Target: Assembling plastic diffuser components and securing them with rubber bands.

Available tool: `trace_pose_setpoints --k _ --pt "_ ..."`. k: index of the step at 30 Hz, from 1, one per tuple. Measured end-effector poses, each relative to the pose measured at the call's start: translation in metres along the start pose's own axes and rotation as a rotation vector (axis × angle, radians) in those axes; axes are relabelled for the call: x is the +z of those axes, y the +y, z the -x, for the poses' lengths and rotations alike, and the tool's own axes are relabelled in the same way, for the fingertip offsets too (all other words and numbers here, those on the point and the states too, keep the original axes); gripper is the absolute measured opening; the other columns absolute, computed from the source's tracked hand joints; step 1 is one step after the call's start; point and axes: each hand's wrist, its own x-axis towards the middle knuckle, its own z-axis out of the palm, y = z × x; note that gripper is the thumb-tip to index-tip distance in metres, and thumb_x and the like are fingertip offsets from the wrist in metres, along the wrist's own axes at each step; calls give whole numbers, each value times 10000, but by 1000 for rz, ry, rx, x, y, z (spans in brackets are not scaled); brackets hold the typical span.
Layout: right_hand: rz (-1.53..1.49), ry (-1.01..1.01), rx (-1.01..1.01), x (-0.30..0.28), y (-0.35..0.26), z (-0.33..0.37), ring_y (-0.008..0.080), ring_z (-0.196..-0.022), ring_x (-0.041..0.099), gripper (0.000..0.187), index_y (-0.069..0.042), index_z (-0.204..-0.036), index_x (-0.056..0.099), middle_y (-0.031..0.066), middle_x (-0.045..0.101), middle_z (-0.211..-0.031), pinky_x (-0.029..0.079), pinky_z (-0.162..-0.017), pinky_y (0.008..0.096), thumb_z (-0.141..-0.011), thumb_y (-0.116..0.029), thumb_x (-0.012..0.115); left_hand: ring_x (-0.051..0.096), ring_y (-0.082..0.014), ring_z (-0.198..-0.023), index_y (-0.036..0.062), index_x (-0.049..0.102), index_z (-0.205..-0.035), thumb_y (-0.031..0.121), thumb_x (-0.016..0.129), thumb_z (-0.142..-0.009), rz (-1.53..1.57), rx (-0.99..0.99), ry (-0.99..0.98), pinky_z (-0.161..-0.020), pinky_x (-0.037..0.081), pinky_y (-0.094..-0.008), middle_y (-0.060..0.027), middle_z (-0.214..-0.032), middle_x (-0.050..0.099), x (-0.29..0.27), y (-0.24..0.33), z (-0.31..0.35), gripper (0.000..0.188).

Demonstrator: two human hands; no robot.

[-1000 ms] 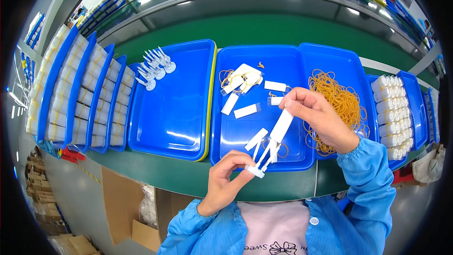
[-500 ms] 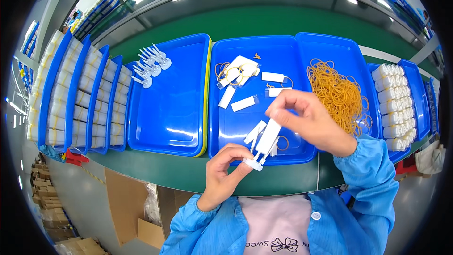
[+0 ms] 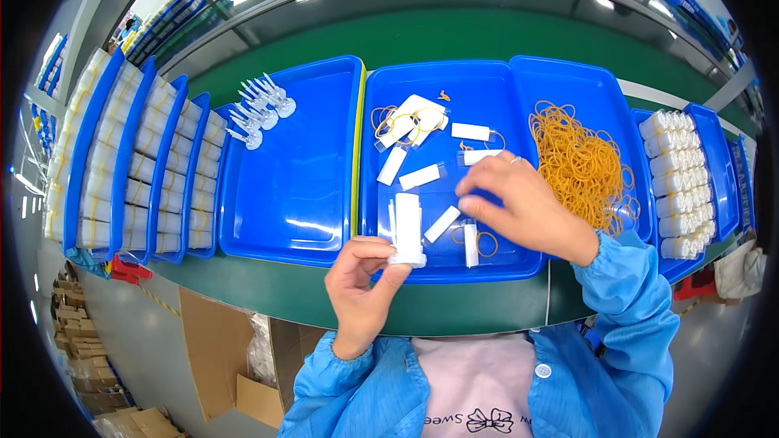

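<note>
**Mid-frame: bundling in hand, loose pieces left**

Across the frame runs a green bench [image 3: 487, 40], matte, with glossy blue plastic trays side by side on it.

- Far left: a row of narrow blue trays [image 3: 134, 162] packed with finished white bundles, each looking banded. Far right, another tray of white rolls [image 3: 677, 178], also full. Judged: much of the batch is done.
- Left-centre tray [image 3: 292, 195]: mostly bare, with a cluster of small clear fork-like pieces [image 3: 261, 107] at its upper left corner.
- Centre tray [image 3: 442, 259]: several loose white strips [image 3: 420, 176], flat and rectangular, some clear-tipped, and a banded group at top. These look unbundled, so work remains.
- Right-centre tray: tangled heap of thin tan rubber bands [image 3: 580, 162], large supply left.
- Left hand [image 3: 365, 280], lower centre: fingers closed on an upright stack of white strips [image 3: 407, 231] at the centre tray's near rim.
- Right hand [image 3: 523, 207]: fingertips pinched low over the centre tray, just right of the stack; what they pinch I cannot tell.
- One rubber band [image 3: 485, 242] lies beneath that hand.
</note>
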Motion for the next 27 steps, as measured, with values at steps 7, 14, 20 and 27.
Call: trace_pose_setpoints --k 7,14,20,27 --pt "-202 -1 24 0 8 4 237 -841 554 170 -98 -744 589 58 590 -849 408 -769 367 -772 -198 724 627 -167 -880 -23 646 -961 -69 698 -789 -46 46 4 -784 517 -277 -98 -985 605 -10 1 0 185" --pt "-983 218 315 -27 1 -20 67 -839 544 164 -45 -931 584 2 607 -884 442 -785 237 -889 -176 673 603 -175 -853 10 722 -952 -18 703 -797 -216 147 -171 -739 485 -273 -100 -955 622 3 6 6 158" --pt "-1030 92 296 -19 -4 -18 60 -833 545 182 -52 -944 598 -6 606 -892 445 -784 223 -888 -204 681 608 -193 -848 42 734 -953 -49 694 -778 -270 191 -205 -715 486 -277 -92 -932 645 10 10 4 201" --pt "-982 90 283 -20 -1 -18 62 -827 537 181 -48 -941 602 -6 604 -880 448 -778 234 -883 -199 682 590 -180 -829 3 716 -918 -11 694 -804 -323 257 -210 -710 474 -273 -106 -929 611 7 8 3 117"
